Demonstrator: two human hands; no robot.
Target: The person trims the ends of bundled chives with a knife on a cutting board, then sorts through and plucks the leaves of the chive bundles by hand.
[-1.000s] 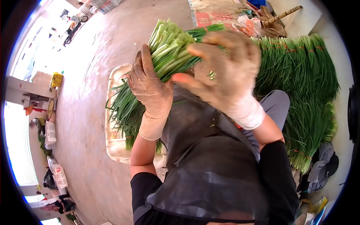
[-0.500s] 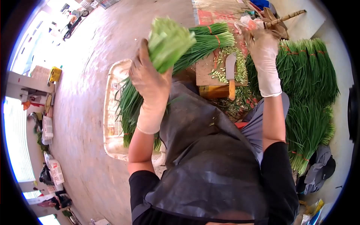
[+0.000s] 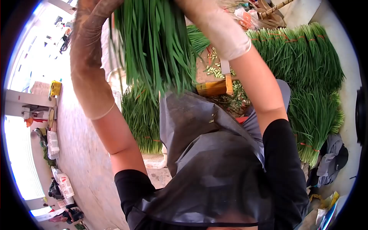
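A bunch of garlic chives hangs leaf tips down at the top of the head view, its upper end cut off by the frame edge. My left hand, in a stained rubber glove, is closed on the bunch near its top left; some of its fingers are out of frame. My right hand, in a pale glove, reaches up to the bunch's right side, with its fingers beyond the top edge. Below it, a knife lies on a wooden block among chopped stem bits.
Tied chive bunches are stacked along the wall at right. More chives lie in a pale plastic basket at left. A dark apron covers my lap. A grey cap sits at far right.
The chive bunch has turned from cut ends up and in view to leaves hanging down. My left hand has risen leftward; my right hand has moved left from the plastic bags to the bunch.
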